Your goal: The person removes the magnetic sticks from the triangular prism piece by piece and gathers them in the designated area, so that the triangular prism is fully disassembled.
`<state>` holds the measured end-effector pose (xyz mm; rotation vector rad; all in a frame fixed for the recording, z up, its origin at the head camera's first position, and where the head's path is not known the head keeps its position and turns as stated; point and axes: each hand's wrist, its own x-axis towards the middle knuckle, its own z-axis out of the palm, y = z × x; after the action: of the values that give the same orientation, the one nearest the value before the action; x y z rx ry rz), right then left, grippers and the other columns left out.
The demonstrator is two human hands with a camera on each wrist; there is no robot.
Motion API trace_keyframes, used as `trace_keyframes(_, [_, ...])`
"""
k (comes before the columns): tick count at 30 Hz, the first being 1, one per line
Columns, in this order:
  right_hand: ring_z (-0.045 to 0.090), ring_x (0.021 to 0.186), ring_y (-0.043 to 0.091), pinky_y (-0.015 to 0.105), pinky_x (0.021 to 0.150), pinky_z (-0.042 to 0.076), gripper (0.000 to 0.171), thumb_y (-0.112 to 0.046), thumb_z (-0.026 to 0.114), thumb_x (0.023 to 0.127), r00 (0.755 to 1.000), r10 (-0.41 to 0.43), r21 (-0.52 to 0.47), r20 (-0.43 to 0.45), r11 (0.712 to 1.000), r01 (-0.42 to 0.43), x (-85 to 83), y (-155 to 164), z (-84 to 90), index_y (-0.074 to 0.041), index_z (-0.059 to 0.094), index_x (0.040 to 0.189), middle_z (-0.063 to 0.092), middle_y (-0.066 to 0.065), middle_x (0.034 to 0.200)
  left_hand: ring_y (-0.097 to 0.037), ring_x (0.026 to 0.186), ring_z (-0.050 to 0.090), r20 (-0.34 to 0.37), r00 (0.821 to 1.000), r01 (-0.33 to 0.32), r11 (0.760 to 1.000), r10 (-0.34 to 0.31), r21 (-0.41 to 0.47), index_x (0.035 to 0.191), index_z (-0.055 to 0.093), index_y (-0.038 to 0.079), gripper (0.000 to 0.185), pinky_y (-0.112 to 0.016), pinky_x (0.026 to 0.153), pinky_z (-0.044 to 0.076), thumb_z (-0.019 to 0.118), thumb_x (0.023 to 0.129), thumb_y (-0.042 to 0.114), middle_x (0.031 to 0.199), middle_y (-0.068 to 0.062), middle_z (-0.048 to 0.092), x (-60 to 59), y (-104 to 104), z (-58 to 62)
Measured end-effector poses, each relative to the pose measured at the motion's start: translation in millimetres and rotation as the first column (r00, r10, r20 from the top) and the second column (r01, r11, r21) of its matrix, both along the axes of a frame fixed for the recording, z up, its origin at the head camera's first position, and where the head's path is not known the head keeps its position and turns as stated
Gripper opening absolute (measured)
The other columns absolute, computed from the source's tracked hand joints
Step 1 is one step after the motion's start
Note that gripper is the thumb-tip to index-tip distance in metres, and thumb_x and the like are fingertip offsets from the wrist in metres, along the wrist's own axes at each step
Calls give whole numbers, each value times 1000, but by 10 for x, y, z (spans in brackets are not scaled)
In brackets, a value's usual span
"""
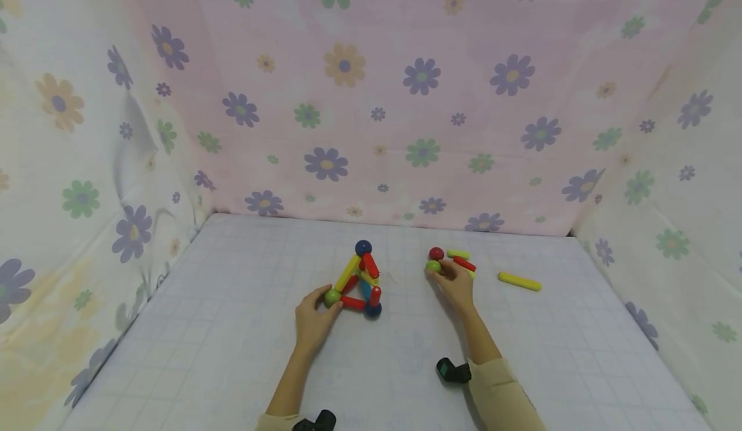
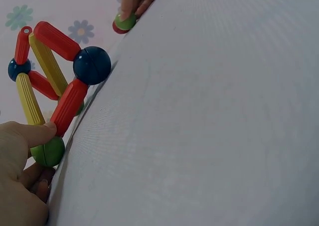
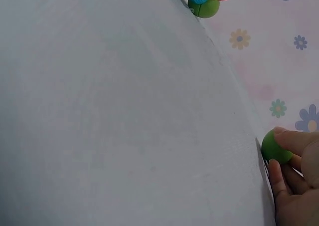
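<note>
A pyramid of magnetic rods and balls [image 1: 359, 281] stands mid-table, built of red, yellow and blue rods with dark blue balls. My left hand [image 1: 313, 320] pinches its green corner ball [image 1: 332, 298], which shows low in the left wrist view [image 2: 48, 151]. To the right, my right hand [image 1: 455, 285] pinches a loose green ball [image 1: 433, 266], shown at the frame edge in the right wrist view [image 3: 274, 147]. A red ball [image 1: 436, 253] lies just behind it, beside a short yellow-green rod [image 1: 458, 254] and a red rod [image 1: 464, 263].
A longer yellow rod [image 1: 519, 281] lies alone at the right. The pale gridded table cover [image 1: 232, 328] is walled on three sides by flowered cloth [image 1: 371, 96].
</note>
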<state>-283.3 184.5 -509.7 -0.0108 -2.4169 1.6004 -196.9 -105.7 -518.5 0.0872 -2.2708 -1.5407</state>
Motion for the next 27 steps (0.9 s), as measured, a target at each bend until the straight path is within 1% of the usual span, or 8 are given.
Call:
trace_keyframes(4, [59,102,35,9,75,44,41,-7,70,83,1000,-8,-14,27,1000,9,36,7,22,8,58,119,61,25,113,-36,109,58,-11,1000,-2,1000,2,-9,113,63,-5,40,-45,94,45,74,75,3,114,-22,63,-1,4,-7])
trace_keyframes(10, [57,107,35,33,89,49,43,-9,71,82,996,-86,-30,33,996,87,112,14,67,7,57,119,59,24,118,-37,109,58,-18,1000,0,1000,0,-13,113,64,-4,40,-45,94,45,74,75,3,114,-22,63,5,2,-19])
trace_keyframes(12, [56,107,36,30,88,49,43,-6,71,82,995,-100,-69,6,993,100,141,8,98,9,57,120,58,26,118,-36,108,58,-18,1000,1,1000,-1,-13,113,64,-4,40,-44,94,45,74,76,3,114,-22,63,4,-4,-24])
trace_keyframes(15, [57,104,32,16,80,47,41,-1,70,81,995,-93,-145,-31,986,88,195,-27,171,10,57,119,58,27,118,-36,108,58,-19,1000,4,1000,-4,-14,113,64,-4,40,-45,94,45,74,76,4,114,-22,64,3,-10,-23])
trace_keyframes(18, [59,96,21,8,74,45,40,0,70,81,998,-33,-222,-54,975,20,256,-93,240,9,58,117,59,26,115,-37,108,58,-19,1000,6,1000,-7,-13,113,64,-4,40,-45,94,44,74,76,4,113,-22,64,3,-15,-18])
trace_keyframes(21, [59,88,9,14,77,49,39,-2,71,81,995,70,-281,-74,956,-88,332,-192,311,7,59,117,61,23,112,-37,108,58,-23,1000,9,1000,-9,-10,113,63,-5,39,-45,94,44,73,76,3,113,-22,64,2,-18,-11])
trace_keyframes(25, [61,90,11,19,79,51,39,-3,70,82,973,208,-292,-101,929,-229,426,-343,391,5,59,118,63,15,108,-37,108,58,-33,999,15,1000,-15,-5,113,63,-5,38,-45,94,44,73,77,2,113,-22,64,6,-21,-5])
trace_keyframes(27, [61,92,15,21,79,51,40,-5,71,82,961,258,-265,-103,924,-277,462,-422,418,4,58,119,64,12,108,-37,108,58,-33,999,15,1000,-15,-6,114,63,-5,38,-45,95,44,72,77,2,113,-22,64,8,-20,-7])
